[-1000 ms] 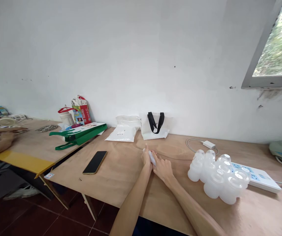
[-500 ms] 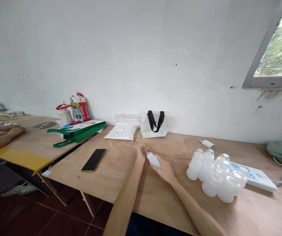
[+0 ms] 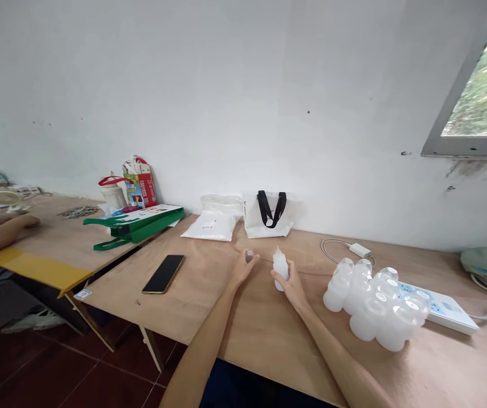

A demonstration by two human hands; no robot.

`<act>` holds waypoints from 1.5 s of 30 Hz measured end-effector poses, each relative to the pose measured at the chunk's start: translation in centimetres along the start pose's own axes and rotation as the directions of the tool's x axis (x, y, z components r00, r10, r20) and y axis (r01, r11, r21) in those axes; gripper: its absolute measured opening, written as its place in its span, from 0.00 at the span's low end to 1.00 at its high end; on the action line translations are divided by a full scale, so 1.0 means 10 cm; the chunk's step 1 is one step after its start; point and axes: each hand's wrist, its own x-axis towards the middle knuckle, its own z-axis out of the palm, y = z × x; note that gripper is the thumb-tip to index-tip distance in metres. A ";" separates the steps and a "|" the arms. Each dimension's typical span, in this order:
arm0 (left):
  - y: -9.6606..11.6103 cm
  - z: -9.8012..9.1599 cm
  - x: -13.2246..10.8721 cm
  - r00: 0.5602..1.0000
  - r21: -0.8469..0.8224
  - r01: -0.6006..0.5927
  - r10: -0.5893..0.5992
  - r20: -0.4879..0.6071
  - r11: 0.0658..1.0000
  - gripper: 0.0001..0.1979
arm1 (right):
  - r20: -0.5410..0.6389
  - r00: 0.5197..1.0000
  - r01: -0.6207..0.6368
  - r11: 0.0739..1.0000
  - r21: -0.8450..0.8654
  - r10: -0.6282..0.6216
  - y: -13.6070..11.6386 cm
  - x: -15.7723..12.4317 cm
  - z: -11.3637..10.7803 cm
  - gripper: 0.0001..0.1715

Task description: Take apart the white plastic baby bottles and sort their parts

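In the head view my right hand (image 3: 292, 283) is wrapped round a translucent white squeeze bottle (image 3: 280, 267), held nearly upright with its pointed nozzle bare at the top. A short gap to the left, my left hand (image 3: 242, 267) grips a small clear cap (image 3: 249, 255) between its fingers. Cap and bottle are apart. To the right of my right arm, several similar white bottles with clear domed caps (image 3: 377, 303) stand packed together on the wooden table (image 3: 264, 334).
A black phone (image 3: 163, 274) lies left of my arms. Behind my hands are a white plastic package (image 3: 211, 225) and a white bag with black handles (image 3: 254, 224). A power strip (image 3: 451, 311) sits behind the bottles. At far left a co-worker's arms (image 3: 3, 235) rest on another table.
The cap in my left hand has come away from the bottle, and my hands have moved apart. The bottle has turned from tilted to nearly upright.
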 end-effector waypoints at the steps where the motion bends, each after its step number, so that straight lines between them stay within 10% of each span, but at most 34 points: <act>1: 0.00 0.00 0.00 1.000 0.044 0.001 -0.002 0.007 0.999 0.18 | -0.014 1.000 -0.006 1.000 0.003 0.006 0.01 0.00 0.00 0.29; 18: 0.12 0.00 -0.17 0.960 0.522 -0.241 0.123 0.251 0.818 0.23 | -0.140 0.989 0.054 0.995 0.087 -0.041 0.00 0.01 -0.03 0.33; 24: 0.21 -0.02 -0.22 0.982 0.539 -0.145 0.054 0.181 0.830 0.36 | -0.158 0.979 0.143 0.988 0.063 -0.131 -0.07 -0.03 -0.05 0.28; 34: 0.15 0.03 -0.20 0.951 0.425 -0.203 0.075 0.300 0.882 0.29 | -0.141 0.981 0.112 0.982 -0.151 -0.134 -0.02 0.04 -0.05 0.35; 45: 0.06 0.01 -0.14 0.997 0.489 -0.071 0.051 0.054 0.870 0.20 | 0.002 0.987 0.161 0.984 -0.072 -0.161 0.08 0.07 -0.03 0.41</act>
